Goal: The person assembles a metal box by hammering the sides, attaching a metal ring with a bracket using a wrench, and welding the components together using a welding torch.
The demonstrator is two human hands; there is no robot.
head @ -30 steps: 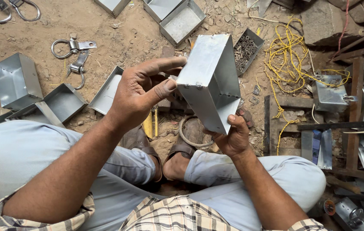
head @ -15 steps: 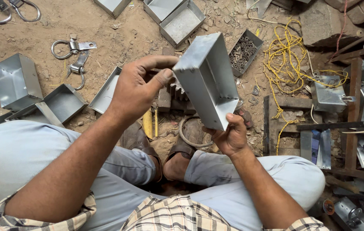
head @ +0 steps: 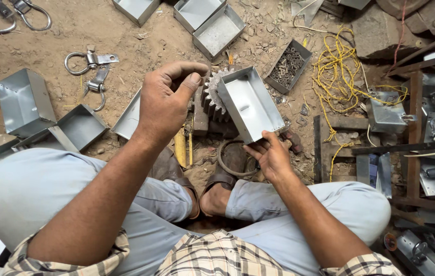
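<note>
right hand (head: 272, 156) grips the metal box (head: 250, 102) by its near corner, open side tipped up so the inside shows. it hangs over the ground, just in front of the gear (head: 212, 94). left hand (head: 166, 99) hovers beside it, fingers loosely curled, holding nothing. screw tray (head: 288, 65) and yellow wire (head: 340, 71) lie beyond.

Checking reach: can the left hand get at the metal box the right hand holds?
Probably yes. The left hand hovers open just left of the box, nothing between them; the right hand grips only its lower edge.
</note>
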